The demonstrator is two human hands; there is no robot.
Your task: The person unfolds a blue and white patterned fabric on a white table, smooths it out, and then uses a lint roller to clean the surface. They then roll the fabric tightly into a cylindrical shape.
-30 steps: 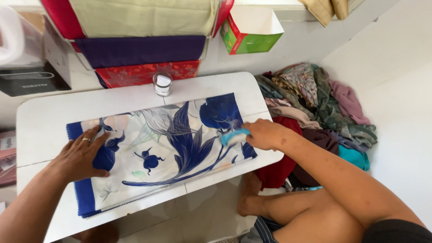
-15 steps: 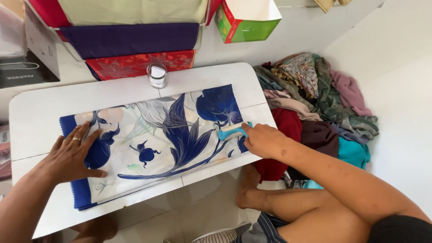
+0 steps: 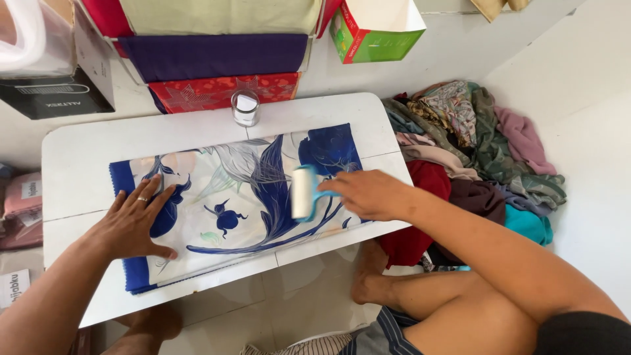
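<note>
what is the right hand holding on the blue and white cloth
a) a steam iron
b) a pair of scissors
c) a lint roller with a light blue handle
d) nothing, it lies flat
c: the right hand grips a light blue handle whose white roller lies on the blue and white cloth, while the left hand presses flat on the cloth's other end.

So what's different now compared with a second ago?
The right hand has drawn the lint roller leftward across the printed cloth, from near its right edge toward the middle. The grip on the roller's blue handle is unchanged. The left hand stays pressed flat on the cloth's left end, and the small jar and the cloth itself have not shifted on the white table.
</note>
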